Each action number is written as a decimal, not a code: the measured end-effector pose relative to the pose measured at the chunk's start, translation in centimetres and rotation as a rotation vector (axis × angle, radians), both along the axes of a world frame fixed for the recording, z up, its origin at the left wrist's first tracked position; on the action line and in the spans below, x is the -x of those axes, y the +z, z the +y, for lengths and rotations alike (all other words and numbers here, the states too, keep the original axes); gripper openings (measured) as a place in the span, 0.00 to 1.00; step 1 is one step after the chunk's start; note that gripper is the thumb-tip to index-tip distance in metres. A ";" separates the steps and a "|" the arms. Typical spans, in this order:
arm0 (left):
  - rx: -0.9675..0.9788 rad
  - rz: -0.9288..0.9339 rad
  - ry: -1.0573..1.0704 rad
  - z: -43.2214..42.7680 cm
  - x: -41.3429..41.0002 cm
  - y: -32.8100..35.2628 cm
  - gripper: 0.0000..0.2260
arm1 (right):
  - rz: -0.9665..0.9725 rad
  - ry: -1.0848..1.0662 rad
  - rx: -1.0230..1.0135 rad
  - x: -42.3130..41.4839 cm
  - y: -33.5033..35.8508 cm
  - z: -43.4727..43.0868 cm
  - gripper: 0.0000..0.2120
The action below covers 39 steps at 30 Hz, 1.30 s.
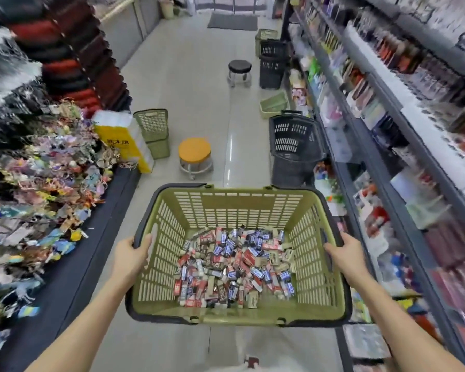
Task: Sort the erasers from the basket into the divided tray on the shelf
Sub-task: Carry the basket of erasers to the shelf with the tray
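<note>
I carry an olive-green plastic basket [239,208] in front of me, above the aisle floor. Its bottom is covered with a pile of several small wrapped erasers [232,267] in red, blue, black and cream sleeves. My left hand [130,255] grips the basket's left rim, thumb over the edge. On the opposite rim my right hand [345,253] grips the same way. No divided tray can be made out on the blurred shelves at the right.
Stocked shelves [403,157] run along the right, hanging trinkets [46,178] along the left. On the floor ahead stand an orange stool [195,157], a black stool [239,72], stacked black baskets [293,146], green baskets [153,132] and a yellow-white bag [121,140].
</note>
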<state>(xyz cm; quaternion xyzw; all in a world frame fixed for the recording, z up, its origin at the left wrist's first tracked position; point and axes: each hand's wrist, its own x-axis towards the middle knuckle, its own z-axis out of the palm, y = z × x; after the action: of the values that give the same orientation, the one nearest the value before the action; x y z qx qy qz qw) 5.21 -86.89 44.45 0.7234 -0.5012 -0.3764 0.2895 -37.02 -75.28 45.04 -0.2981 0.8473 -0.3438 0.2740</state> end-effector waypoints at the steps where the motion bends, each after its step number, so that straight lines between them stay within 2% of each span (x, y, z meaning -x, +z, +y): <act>1: -0.007 -0.004 0.011 -2.4 1.0 0.4 0.16 | -0.013 0.019 -0.008 1.5 0.2 -3.1 0.25; 4: -0.010 -0.037 0.052 -9.7 3.5 1.4 0.20 | -0.024 0.090 -0.040 5.0 0.7 -12.4 0.20; 7: -0.013 -0.054 0.081 -17.3 5.9 1.9 0.21 | -0.012 0.107 -0.022 7.6 1.3 -21.1 0.08; 9: -0.018 -0.064 0.094 -22.8 7.5 1.7 0.21 | -0.019 0.136 -0.015 9.1 1.2 -27.0 0.05; 16: -0.024 -0.074 0.055 -44.9 13.0 0.0 0.15 | 0.056 0.117 -0.022 14.7 -0.9 -48.3 0.05; 28: -0.029 -0.161 -0.074 -82.9 27.0 0.3 0.18 | 0.054 -0.043 -0.048 27.5 -1.2 -80.2 0.04; 34: -0.029 -0.126 -0.017 -98.4 35.7 -2.3 0.17 | 0.093 -0.002 -0.052 36.8 -2.6 -97.6 0.04; 39: -0.038 -0.135 0.032 -110.3 41.1 -2.0 0.15 | 0.113 0.029 -0.086 42.8 -1.9 -111.8 0.05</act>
<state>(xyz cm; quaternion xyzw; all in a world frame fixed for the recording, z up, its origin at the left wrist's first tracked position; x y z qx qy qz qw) -35.91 -197.23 42.47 0.7603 -0.5008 -0.3315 0.2473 -79.77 -187.04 43.13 -0.3173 0.8709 -0.2857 0.2433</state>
